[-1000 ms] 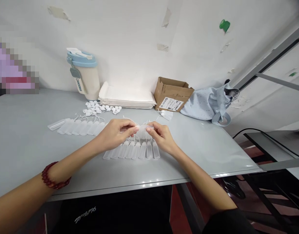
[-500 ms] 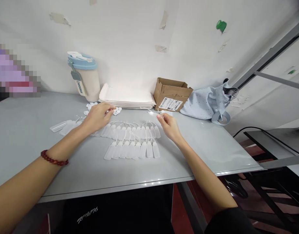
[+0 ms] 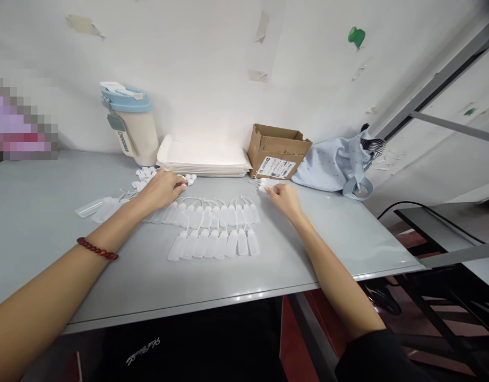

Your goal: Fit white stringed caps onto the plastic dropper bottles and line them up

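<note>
My left hand rests over a pile of small white pieces, its fingers curled and thumb tip close to the index finger. A small white piece seems to sit at those fingertips. In front of the cardboard box, my right hand has its thumb and fingers closed on a white translucent tag with a thin string loop. Between the hands lies a row of flat translucent tags with white strings. A second row of tags lies nearer me. More tags lie left of my left forearm.
Along the wall stand a cream tumbler with a blue lid, a stack of white envelopes, an open cardboard box and a light blue cloth bag. A metal frame rises on the right, beyond the grey table.
My right hand has moved slightly right and down, to the tags in front of the box. My left hand has stayed over the small pieces. The view has shifted a little.
</note>
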`<state>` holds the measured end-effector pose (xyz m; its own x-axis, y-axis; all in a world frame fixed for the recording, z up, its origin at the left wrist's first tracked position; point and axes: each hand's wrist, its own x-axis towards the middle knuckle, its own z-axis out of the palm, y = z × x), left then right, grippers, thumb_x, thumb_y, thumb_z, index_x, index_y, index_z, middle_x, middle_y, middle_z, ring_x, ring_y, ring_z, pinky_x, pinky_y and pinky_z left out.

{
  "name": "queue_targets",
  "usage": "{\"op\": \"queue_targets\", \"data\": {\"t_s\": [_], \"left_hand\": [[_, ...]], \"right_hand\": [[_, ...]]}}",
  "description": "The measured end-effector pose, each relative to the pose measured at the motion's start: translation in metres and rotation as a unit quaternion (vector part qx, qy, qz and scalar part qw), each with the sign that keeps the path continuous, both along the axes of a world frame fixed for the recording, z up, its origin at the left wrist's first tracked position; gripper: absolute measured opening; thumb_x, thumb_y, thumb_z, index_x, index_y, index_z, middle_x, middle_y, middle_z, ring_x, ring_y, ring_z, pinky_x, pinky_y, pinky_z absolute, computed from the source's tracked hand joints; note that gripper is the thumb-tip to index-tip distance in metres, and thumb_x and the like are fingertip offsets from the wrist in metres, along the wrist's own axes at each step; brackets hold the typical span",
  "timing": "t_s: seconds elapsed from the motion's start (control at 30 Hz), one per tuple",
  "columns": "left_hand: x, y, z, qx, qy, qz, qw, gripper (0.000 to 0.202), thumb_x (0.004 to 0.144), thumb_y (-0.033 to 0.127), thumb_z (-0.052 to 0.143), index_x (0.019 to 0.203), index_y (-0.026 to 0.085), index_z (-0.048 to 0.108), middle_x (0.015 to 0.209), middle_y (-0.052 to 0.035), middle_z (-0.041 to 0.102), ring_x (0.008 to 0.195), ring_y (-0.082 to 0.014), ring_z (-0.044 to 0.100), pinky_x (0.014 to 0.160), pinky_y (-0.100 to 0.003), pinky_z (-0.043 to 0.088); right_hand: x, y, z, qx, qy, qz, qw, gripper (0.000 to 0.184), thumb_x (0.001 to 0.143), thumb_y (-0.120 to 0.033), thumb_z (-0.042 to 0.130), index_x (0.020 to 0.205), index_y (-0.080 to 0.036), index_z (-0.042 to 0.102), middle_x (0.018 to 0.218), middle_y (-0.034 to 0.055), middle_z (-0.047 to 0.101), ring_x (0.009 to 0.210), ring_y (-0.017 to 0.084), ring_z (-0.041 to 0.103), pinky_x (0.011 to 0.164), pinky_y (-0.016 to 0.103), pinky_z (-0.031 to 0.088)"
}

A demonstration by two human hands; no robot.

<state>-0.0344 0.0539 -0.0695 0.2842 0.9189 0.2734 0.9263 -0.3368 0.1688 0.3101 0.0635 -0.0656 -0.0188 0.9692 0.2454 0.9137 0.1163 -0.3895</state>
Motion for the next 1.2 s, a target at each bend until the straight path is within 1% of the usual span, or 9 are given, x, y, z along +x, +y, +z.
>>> {"op": "queue_targets", "data": {"t_s": [0.2, 0.33, 0.5, 0.57, 0.73, 0.9, 1.0, 1.07, 1.2], "left_hand": [[-0.002, -0.001, 0.0, -0.005, -0.013, -0.007, 1.0, 0.034, 0.08, 0.037, 0.042, 0.081, 0.021, 0.072, 0.08, -0.0086, 0.072, 0.085, -0.0289, 0.062, 0.076, -0.033, 0.041], [0.001, -0.005, 0.005, -0.019, -0.024, -0.007, 1.0, 0.028, 0.078, 0.036, 0.045, 0.067, 0.022, 0.067, 0.065, -0.0047, 0.068, 0.073, -0.0254, 0.061, 0.068, -0.03, 0.038], [0.003, -0.008, 0.009, -0.033, -0.045, 0.004, 0.998, 0.027, 0.076, 0.038, 0.048, 0.067, 0.021, 0.067, 0.067, -0.0045, 0.069, 0.072, -0.0237, 0.06, 0.064, -0.028, 0.036], [0.003, -0.008, 0.008, -0.041, -0.043, 0.008, 0.998, 0.03, 0.077, 0.04, 0.047, 0.072, 0.02, 0.069, 0.067, -0.0042, 0.069, 0.07, -0.0233, 0.06, 0.064, -0.028, 0.037], [0.002, -0.008, 0.007, -0.064, -0.053, 0.041, 0.996, 0.047, 0.076, 0.047, 0.047, 0.104, 0.016, 0.07, 0.073, -0.0035, 0.07, 0.07, -0.0235, 0.061, 0.068, -0.029, 0.04], [0.004, -0.012, 0.011, -0.1, -0.056, 0.032, 0.993, 0.047, 0.076, 0.046, 0.048, 0.106, 0.018, 0.071, 0.069, -0.0009, 0.069, 0.064, -0.0203, 0.06, 0.067, -0.027, 0.041], [0.005, -0.014, 0.014, -0.11, -0.055, 0.019, 0.992, 0.045, 0.076, 0.042, 0.049, 0.106, 0.016, 0.07, 0.07, -0.0012, 0.068, 0.064, -0.0194, 0.059, 0.066, -0.027, 0.041], [0.005, -0.014, 0.014, -0.112, -0.056, 0.014, 0.992, 0.045, 0.076, 0.04, 0.048, 0.107, 0.015, 0.07, 0.071, -0.002, 0.069, 0.064, -0.0196, 0.059, 0.066, -0.028, 0.042], [0.004, -0.012, 0.01, -0.102, -0.06, 0.013, 0.993, 0.045, 0.073, 0.037, 0.047, 0.105, 0.016, 0.071, 0.069, -0.0018, 0.068, 0.062, -0.0199, 0.058, 0.065, -0.028, 0.042]], "right_hand": [[0.004, 0.002, -0.003, -0.039, -0.031, -0.019, 0.999, 0.029, 0.084, -0.04, 0.059, 0.085, -0.014, 0.071, 0.073, 0.0111, 0.069, 0.069, 0.023, 0.061, 0.057, 0.028, 0.034], [0.007, 0.004, -0.004, -0.039, -0.048, -0.033, 0.998, 0.028, 0.084, -0.037, 0.06, 0.092, -0.012, 0.07, 0.081, 0.0145, 0.071, 0.078, 0.027, 0.064, 0.061, 0.03, 0.038], [0.005, 0.006, -0.005, -0.033, -0.057, -0.04, 0.997, 0.028, 0.085, -0.028, 0.059, 0.105, -0.009, 0.065, 0.091, 0.0178, 0.071, 0.091, 0.032, 0.065, 0.067, 0.032, 0.042], [0.004, 0.006, -0.003, -0.029, -0.057, -0.041, 0.997, 0.028, 0.085, -0.023, 0.058, 0.108, -0.009, 0.063, 0.092, 0.0184, 0.071, 0.095, 0.033, 0.064, 0.069, 0.034, 0.043], [0.005, 0.002, 0.005, -0.02, -0.041, -0.033, 0.998, 0.029, 0.085, -0.017, 0.055, 0.112, -0.009, 0.06, 0.093, 0.0173, 0.071, 0.098, 0.034, 0.063, 0.075, 0.037, 0.045], [-0.001, -0.01, 0.014, -0.058, 0.017, 0.073, 0.995, 0.019, 0.082, -0.024, 0.062, 0.099, -0.016, 0.065, 0.086, 0.0058, 0.07, 0.076, 0.019, 0.065, 0.069, 0.029, 0.046], [-0.006, -0.016, 0.018, -0.124, 0.103, 0.17, 0.972, 0.021, 0.078, -0.027, 0.064, 0.096, -0.016, 0.065, 0.085, 0.0031, 0.067, 0.061, 0.012, 0.058, 0.06, 0.026, 0.045], [-0.007, -0.019, 0.022, -0.165, 0.14, 0.212, 0.953, 0.025, 0.076, -0.028, 0.065, 0.098, -0.015, 0.064, 0.083, 0.0027, 0.064, 0.06, 0.011, 0.055, 0.059, 0.026, 0.043], [-0.002, -0.022, 0.03, -0.204, 0.122, 0.255, 0.937, 0.034, 0.076, -0.035, 0.066, 0.105, -0.017, 0.063, 0.084, 0.002, 0.06, 0.071, 0.014, 0.056, 0.067, 0.029, 0.044]]}}
